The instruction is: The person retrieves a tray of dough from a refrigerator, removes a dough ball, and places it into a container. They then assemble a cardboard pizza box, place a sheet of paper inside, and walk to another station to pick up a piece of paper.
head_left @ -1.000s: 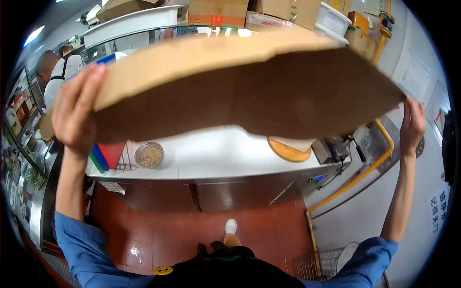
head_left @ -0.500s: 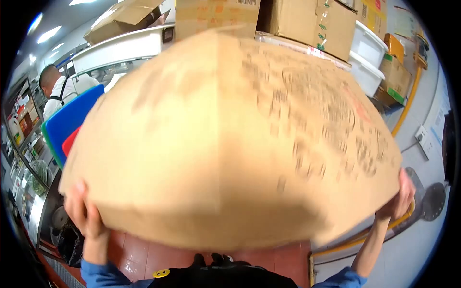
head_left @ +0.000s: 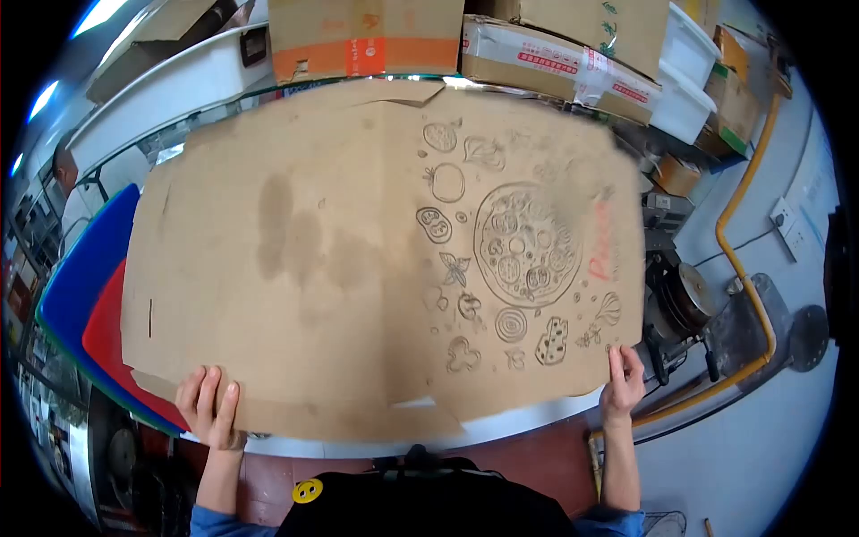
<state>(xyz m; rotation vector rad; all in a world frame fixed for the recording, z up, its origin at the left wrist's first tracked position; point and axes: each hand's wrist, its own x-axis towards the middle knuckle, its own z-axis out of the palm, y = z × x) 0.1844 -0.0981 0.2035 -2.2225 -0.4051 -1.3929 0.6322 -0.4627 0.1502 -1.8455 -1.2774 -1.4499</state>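
A large opened-out cardboard pizza box [head_left: 340,313] spreads across the middle of the view, over a white counter. Pizza and vegetable drawings with red lettering cover its right part; dark grease stains mark the plain left part. My left hand [head_left: 211,407] grips its lower left edge, fingers lying over the top face. At the lower right corner, my right hand [head_left: 622,380] pinches the edge between thumb and fingers. The cardboard hides most of the surface beneath it.
Taped cartons [head_left: 367,36] and white plastic tubs [head_left: 684,89] stand along the back. Blue and red boards [head_left: 76,259] lean at left. On the right are a black round appliance [head_left: 684,295] and a yellow pipe [head_left: 735,251]. A person [head_left: 67,179] is partly visible at far left.
Both hands have lowered the cardboard away from my face, so it appears smaller and flatter. The printed drawings are sharper, and the appliance at right has come into view.
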